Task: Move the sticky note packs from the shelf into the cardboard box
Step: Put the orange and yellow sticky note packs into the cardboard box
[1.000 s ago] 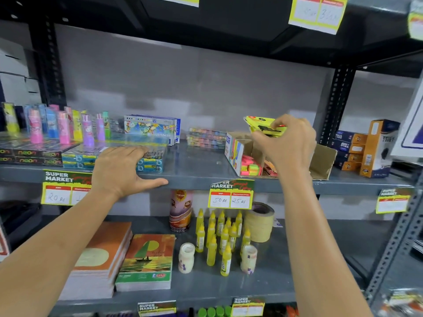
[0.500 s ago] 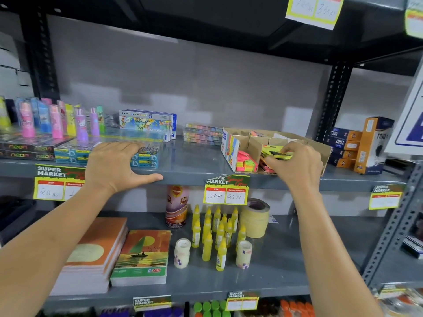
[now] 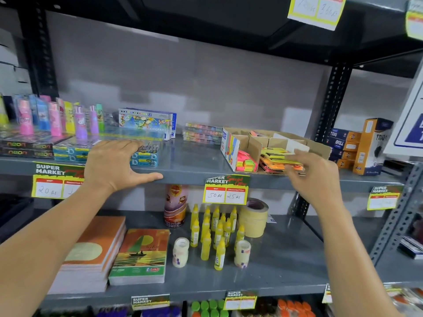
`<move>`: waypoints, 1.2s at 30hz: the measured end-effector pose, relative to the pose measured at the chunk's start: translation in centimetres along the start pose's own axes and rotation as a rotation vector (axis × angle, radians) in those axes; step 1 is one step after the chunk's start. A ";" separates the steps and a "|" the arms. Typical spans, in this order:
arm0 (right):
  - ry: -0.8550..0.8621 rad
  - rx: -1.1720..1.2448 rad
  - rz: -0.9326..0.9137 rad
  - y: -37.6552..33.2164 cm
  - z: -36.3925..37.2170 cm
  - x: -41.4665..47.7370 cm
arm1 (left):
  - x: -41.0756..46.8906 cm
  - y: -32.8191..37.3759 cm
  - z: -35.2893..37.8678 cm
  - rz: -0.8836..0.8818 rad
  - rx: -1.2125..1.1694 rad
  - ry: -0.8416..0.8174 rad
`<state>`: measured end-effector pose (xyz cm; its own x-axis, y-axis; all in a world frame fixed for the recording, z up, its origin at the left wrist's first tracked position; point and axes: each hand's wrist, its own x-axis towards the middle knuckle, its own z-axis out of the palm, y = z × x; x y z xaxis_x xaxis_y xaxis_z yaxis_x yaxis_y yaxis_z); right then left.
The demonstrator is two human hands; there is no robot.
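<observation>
Right hand (image 3: pixel 317 177), fingers apart, sets a yellow pack (image 3: pixel 277 154) in the cardboard box (image 3: pixel 254 143); next, fetch another pack

Two bare forearms come up from the bottom edge toward the grey shelf (image 3: pixel 183 172), one to each side of the red-and-yellow price tag at its front lip. Neither arm shows a sleeve, cuff, watch, bracelet or strap anywhere along its visible length, from the lower corners to the wrist. The left hand (image 3: pixel 116 165), left of that tag, carries no ring and no glove; its nails are short and plain. The right hand (image 3: pixel 315 177), right of the tag, is likewise ungloved with no ring visible on the fingers (image 3: pixel 295 160) that show, though it is somewhat blurred. No tattoos or marks can be made out on either arm.
</observation>
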<state>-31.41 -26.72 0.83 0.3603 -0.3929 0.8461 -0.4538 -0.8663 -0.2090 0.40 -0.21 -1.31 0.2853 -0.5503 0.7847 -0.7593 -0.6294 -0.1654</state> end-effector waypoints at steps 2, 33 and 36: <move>-0.023 -0.003 0.019 0.4 0.7 -0.5 | 0.0 0.0 -0.1 0.005 0.007 -0.009; 0.113 -0.141 -0.131 1.9 2.7 0.0 | 0.0 0.2 -0.2 -0.014 0.018 -0.016; 0.115 -0.090 -0.130 1.7 2.8 0.7 | 0.0 0.2 -0.2 -0.011 0.020 -0.019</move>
<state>-29.60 -29.31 -0.32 0.3280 -0.2370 0.9145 -0.4826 -0.8742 -0.0535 0.14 -0.19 -1.20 0.3045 -0.5535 0.7752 -0.7442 -0.6462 -0.1690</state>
